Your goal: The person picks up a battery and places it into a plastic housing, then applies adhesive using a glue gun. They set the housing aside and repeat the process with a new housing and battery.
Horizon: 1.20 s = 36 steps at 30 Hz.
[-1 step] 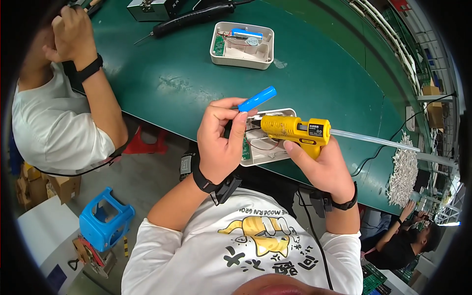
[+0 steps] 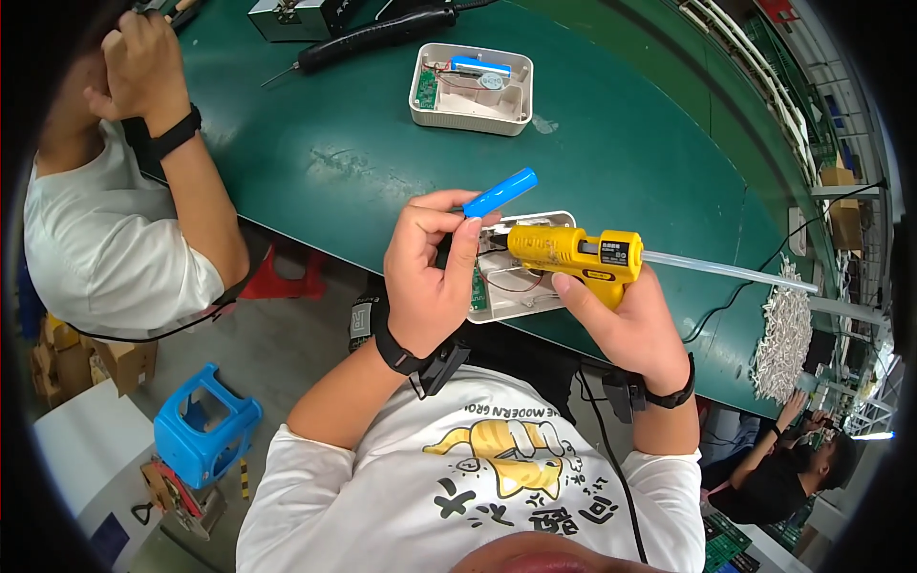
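Observation:
Between the thumb and fingers of my left hand point(image 2: 426, 272) is a blue cylindrical battery point(image 2: 501, 193), tilted up to the right. My right hand point(image 2: 630, 325) grips a yellow hot glue gun point(image 2: 573, 250), its nozzle pointing left. A long translucent glue stick point(image 2: 726, 271) sticks out of its back end. Under the gun and beside my left fingers lies an open white plastic casing point(image 2: 521, 304) with thin wires and a green circuit board point(image 2: 478, 288). The nozzle tip is over this casing; whether it touches anything I cannot tell.
Farther back stands a second white casing point(image 2: 473, 120) holding a blue battery and a board. A black soldering iron point(image 2: 377, 38) lies behind it on the green table point(image 2: 315, 124). Small white parts point(image 2: 783, 334) are heaped at right. A co-worker point(image 2: 124, 229) sits at left, near a blue stool point(image 2: 205, 430).

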Each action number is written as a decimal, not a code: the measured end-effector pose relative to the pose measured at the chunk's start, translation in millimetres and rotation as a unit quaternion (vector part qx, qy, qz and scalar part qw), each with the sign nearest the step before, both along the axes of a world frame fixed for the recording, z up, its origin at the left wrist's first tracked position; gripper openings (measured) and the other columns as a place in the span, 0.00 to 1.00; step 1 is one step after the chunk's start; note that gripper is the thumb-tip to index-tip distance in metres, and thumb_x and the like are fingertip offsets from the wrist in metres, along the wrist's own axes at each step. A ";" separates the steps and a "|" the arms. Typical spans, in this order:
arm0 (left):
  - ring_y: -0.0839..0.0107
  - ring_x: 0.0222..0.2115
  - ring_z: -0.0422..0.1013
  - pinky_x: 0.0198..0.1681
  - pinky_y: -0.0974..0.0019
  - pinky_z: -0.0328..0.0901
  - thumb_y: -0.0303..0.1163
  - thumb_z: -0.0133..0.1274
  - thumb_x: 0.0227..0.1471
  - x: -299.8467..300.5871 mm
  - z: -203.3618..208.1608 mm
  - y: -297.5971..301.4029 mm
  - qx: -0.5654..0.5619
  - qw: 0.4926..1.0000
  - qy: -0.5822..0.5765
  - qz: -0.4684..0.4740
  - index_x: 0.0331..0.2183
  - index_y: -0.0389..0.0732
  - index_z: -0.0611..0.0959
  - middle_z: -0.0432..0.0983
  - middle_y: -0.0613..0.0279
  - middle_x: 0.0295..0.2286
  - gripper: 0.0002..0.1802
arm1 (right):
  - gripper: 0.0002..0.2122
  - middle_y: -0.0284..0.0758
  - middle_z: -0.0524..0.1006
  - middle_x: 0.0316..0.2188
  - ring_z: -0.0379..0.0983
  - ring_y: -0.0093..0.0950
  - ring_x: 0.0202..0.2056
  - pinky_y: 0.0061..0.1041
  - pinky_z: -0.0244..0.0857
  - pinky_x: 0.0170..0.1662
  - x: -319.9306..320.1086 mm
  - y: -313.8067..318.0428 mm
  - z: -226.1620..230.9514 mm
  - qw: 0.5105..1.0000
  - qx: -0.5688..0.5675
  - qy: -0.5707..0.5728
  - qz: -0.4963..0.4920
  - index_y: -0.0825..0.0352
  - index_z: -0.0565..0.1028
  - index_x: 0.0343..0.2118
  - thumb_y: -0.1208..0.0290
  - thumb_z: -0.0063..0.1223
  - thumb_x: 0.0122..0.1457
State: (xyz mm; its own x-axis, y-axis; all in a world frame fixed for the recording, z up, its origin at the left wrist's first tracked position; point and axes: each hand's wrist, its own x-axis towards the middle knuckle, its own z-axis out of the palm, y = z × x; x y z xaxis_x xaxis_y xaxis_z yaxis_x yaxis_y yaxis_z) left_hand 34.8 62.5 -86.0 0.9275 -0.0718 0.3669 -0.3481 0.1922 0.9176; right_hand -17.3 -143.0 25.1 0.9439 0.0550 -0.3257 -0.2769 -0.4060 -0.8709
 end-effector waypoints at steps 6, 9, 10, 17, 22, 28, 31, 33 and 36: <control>0.60 0.46 0.82 0.47 0.66 0.76 0.20 0.49 0.69 2.6 -0.1 -0.2 0.002 1.000 -0.007 -0.002 0.43 0.35 0.69 0.74 0.44 0.51 0.05 | 0.15 0.33 0.83 0.41 0.76 0.19 0.39 0.22 0.72 0.43 1.1 -1.2 -0.4 1.000 -0.001 -0.007 -0.004 0.74 0.79 0.51 0.71 0.64 0.66; 0.61 0.46 0.82 0.47 0.66 0.76 0.19 0.50 0.68 1.6 0.3 -1.8 -0.006 1.000 -0.005 -0.001 0.43 0.34 0.69 0.75 0.45 0.51 0.06 | 0.16 0.33 0.83 0.41 0.76 0.18 0.39 0.22 0.72 0.44 0.8 -4.9 -1.4 1.000 0.001 -0.009 0.006 0.74 0.78 0.52 0.70 0.64 0.66; 0.62 0.46 0.82 0.47 0.66 0.76 0.19 0.51 0.68 1.3 0.4 -2.4 -0.015 1.000 -0.004 0.001 0.42 0.34 0.69 0.75 0.45 0.50 0.06 | 0.16 0.32 0.83 0.40 0.75 0.18 0.38 0.21 0.72 0.42 0.7 -6.4 -0.9 1.000 0.002 -0.002 0.005 0.73 0.78 0.52 0.70 0.64 0.66; 0.64 0.44 0.82 0.46 0.65 0.76 0.18 0.53 0.66 0.4 2.0 0.6 -0.026 0.999 -0.007 0.017 0.41 0.34 0.71 0.76 0.43 0.50 0.06 | 0.16 0.30 0.82 0.35 0.72 0.14 0.28 0.18 0.67 0.29 -11.9 -23.8 7.1 0.998 0.013 0.048 -0.044 0.71 0.79 0.50 0.65 0.64 0.66; 0.66 0.41 0.81 0.48 0.64 0.75 0.18 0.55 0.65 -5.6 6.6 1.3 0.047 0.995 -0.076 0.034 0.40 0.35 0.72 0.77 0.42 0.51 0.07 | 0.17 0.28 0.80 0.31 0.69 0.13 0.25 0.16 0.64 0.25 -29.5 -31.0 -9.2 0.991 0.023 -0.011 -0.134 0.70 0.79 0.48 0.60 0.65 0.65; 0.70 0.33 0.80 0.38 0.67 0.75 0.18 0.64 0.57 -2.0 6.4 -3.1 0.134 0.974 -0.160 0.085 0.37 0.36 0.76 0.83 0.47 0.45 0.12 | 0.19 0.29 0.79 0.30 0.70 0.14 0.25 0.17 0.65 0.26 -36.8 -31.2 -15.6 0.986 0.021 -0.029 -0.165 0.70 0.80 0.48 0.58 0.66 0.64; 0.71 0.30 0.78 0.34 0.69 0.74 0.18 0.65 0.54 -4.6 8.3 -4.1 0.082 0.993 -0.066 0.055 0.39 0.36 0.80 0.84 0.51 0.42 0.12 | 0.19 0.28 0.79 0.30 0.70 0.14 0.25 0.17 0.65 0.26 -37.9 -30.8 -13.0 0.985 0.020 -0.026 -0.169 0.70 0.80 0.48 0.58 0.66 0.64; 0.72 0.30 0.78 0.33 0.69 0.73 0.18 0.65 0.53 -3.1 16.9 -2.7 0.121 0.988 -0.079 0.057 0.40 0.36 0.82 0.84 0.52 0.42 0.12 | 0.19 0.28 0.79 0.30 0.69 0.14 0.24 0.18 0.65 0.26 -37.6 -31.3 -12.4 0.984 0.020 -0.028 -0.172 0.70 0.80 0.48 0.57 0.66 0.64; 0.72 0.29 0.77 0.31 0.70 0.73 0.18 0.64 0.53 -2.4 25.5 -1.2 0.197 0.973 -0.103 0.062 0.43 0.37 0.85 0.84 0.54 0.40 0.13 | 0.19 0.27 0.78 0.30 0.68 0.14 0.24 0.17 0.65 0.25 -39.0 -30.9 -11.5 0.985 0.033 -0.019 -0.169 0.70 0.80 0.48 0.57 0.65 0.65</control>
State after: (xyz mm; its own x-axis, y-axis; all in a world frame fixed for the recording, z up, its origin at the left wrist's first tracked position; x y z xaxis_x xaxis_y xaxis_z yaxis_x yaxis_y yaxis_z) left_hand 32.3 61.2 -60.5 0.8479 -0.1371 0.5121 -0.5301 -0.2163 0.8199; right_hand -56.3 -173.9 13.6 0.9230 -0.2452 -0.2966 -0.3539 -0.2381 -0.9045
